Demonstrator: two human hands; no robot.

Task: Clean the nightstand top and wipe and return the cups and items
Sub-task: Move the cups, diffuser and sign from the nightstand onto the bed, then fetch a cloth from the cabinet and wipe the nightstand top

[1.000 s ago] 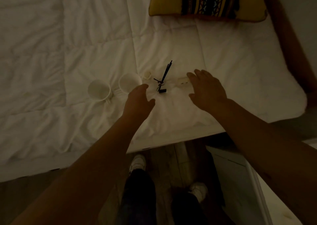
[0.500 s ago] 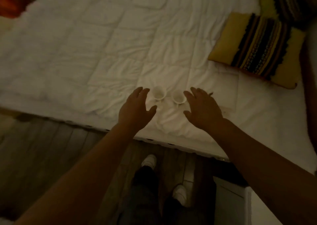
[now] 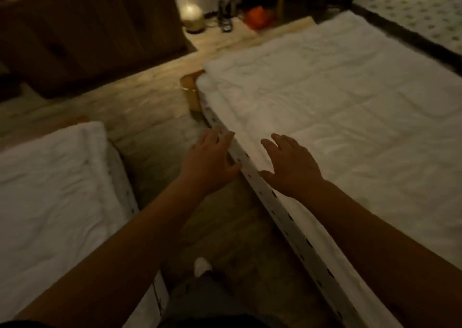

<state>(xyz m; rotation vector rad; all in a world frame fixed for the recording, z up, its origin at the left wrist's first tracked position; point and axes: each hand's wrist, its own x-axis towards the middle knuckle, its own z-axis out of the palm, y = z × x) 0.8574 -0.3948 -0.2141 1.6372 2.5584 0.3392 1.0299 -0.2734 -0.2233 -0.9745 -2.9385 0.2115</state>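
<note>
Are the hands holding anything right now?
No. The left hand and the right hand are both open and empty, fingers spread above the edge of the white bed.

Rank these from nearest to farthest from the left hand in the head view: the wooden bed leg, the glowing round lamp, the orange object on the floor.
From the left hand:
1. Wooden bed leg, at the bed's corner, just beyond the hand.
2. Glowing round lamp, on the floor by the far wall.
3. Orange object, right of the lamp; close to it in range.

Your view swings away from the cups, which are out of sight now. Your left hand (image 3: 208,160) now hangs over the floor (image 3: 155,117) beside the bed (image 3: 337,97), and your right hand (image 3: 291,163) over the bed's edge, both empty, fingers spread.
</note>
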